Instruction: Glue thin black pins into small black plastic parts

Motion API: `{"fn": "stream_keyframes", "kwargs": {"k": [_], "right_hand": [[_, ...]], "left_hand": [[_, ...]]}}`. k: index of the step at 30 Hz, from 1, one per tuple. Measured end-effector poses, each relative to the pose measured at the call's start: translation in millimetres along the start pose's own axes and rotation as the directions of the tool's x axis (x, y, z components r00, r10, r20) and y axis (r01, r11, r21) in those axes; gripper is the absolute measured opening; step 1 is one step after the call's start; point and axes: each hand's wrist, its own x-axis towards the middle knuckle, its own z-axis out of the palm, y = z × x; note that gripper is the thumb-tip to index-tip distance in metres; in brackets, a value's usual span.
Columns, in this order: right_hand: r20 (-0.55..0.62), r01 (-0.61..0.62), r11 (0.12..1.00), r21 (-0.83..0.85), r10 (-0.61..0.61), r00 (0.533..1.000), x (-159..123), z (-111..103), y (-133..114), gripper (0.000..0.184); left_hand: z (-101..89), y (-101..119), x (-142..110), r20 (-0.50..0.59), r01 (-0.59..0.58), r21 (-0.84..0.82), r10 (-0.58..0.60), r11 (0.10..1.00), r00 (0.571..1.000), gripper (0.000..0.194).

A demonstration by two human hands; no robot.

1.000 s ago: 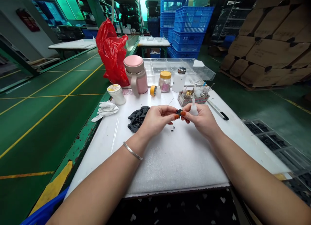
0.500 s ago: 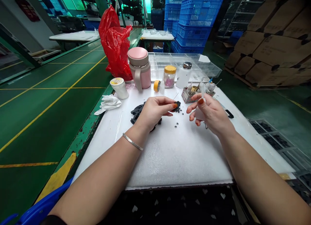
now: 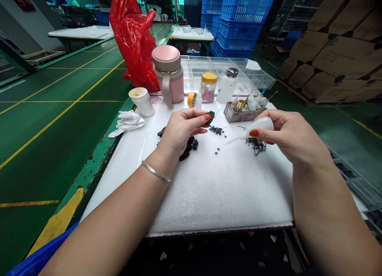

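My left hand (image 3: pixel 182 129) pinches a small black plastic part (image 3: pixel 210 117) between thumb and forefinger, above a pile of black parts (image 3: pixel 188 144) on the white foam mat (image 3: pixel 215 192). My right hand (image 3: pixel 286 135) is closed round a small white squeeze bottle (image 3: pixel 259 125), its thin nozzle pointing left and down toward the mat. Tiny black rings (image 3: pixel 216 130) lie between the hands, and a heap of small black screws (image 3: pixel 256 144) sits just under the right hand.
At the mat's far edge stand a pink mug (image 3: pixel 168 75), a white jar (image 3: pixel 140 102), a yellow tape roll (image 3: pixel 191 99), a yellow-lidded jar (image 3: pixel 208 87), a white bottle (image 3: pixel 227 85) and a small box of tools (image 3: pixel 241 113). A white glove (image 3: pixel 127 123) lies left. Red bag (image 3: pixel 131 37) behind.
The hands have come apart. My right hand turned the squeeze bottle from upright to lying sideways with its nozzle toward the left. My left hand kept the black part and lifted slightly.
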Motion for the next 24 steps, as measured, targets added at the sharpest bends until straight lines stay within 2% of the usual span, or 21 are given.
{"fn": "stream_keyframes", "kwargs": {"k": [3,10,15,19,24], "right_hand": [[-0.038,0.073,0.997,0.016,-0.073,0.997,4.0,5.9,9.2,0.042],[-0.033,0.106,0.993,0.054,-0.105,0.994,11.2,19.0,19.5,0.042],[-0.006,0.067,0.959,0.274,-0.068,0.998,12.6,16.1,19.1,0.035],[-0.124,0.119,0.892,0.437,-0.071,0.990,11.0,14.7,16.2,0.033],[-0.304,0.272,0.880,0.389,-0.156,0.940,8.0,20.2,13.3,0.032]], "left_hand": [[0.7,-0.3,-1.0,0.005,-0.005,0.020,0.005,1.000,1.000,0.015],[2.4,-0.8,-2.6,0.032,-0.006,0.054,0.004,0.999,0.999,0.017],[0.9,-1.6,-1.6,0.038,-0.005,0.073,0.003,0.997,0.999,0.019],[5.8,-1.5,-4.4,0.078,-0.035,0.178,0.022,0.983,0.997,0.016],[14.0,-2.3,-9.0,0.133,-0.087,0.360,0.041,0.929,0.990,0.014]]}}
